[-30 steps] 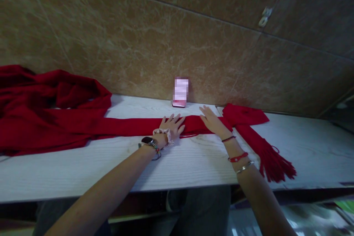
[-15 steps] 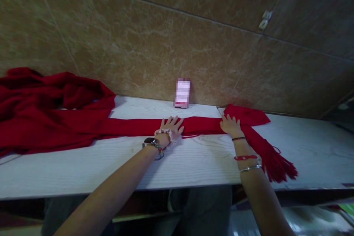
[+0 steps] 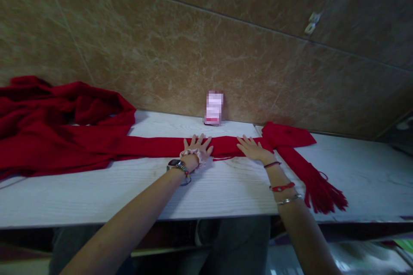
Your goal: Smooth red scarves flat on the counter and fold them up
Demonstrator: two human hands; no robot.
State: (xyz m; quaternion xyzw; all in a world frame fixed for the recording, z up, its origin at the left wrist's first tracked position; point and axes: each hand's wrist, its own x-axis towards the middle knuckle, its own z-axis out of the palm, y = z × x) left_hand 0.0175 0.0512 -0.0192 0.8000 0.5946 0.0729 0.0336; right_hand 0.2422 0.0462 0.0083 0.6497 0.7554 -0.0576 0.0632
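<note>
A long red scarf [image 3: 151,146] lies stretched across a white wood-grain table [image 3: 213,189]. Its left part is bunched in a heap [image 3: 48,124], and its right end folds back toward me and ends in a fringe [image 3: 325,195] near the front edge. My left hand [image 3: 196,148] lies flat on the scarf's middle, fingers spread. My right hand [image 3: 253,149] rests flat on the scarf just to the right, fingers stretched out toward the left. Both wrists wear bracelets; the left also has a watch and a scrunchie.
A small pink-and-white box [image 3: 214,108] stands upright against the brown marbled wall [image 3: 193,51] behind the hands. A white fitting [image 3: 310,23] is fixed to the wall at upper right. My legs show below the table's front edge.
My right hand slid right along the scarf to the fold, then came back left to its place beside the left hand. The left hand stayed put.
</note>
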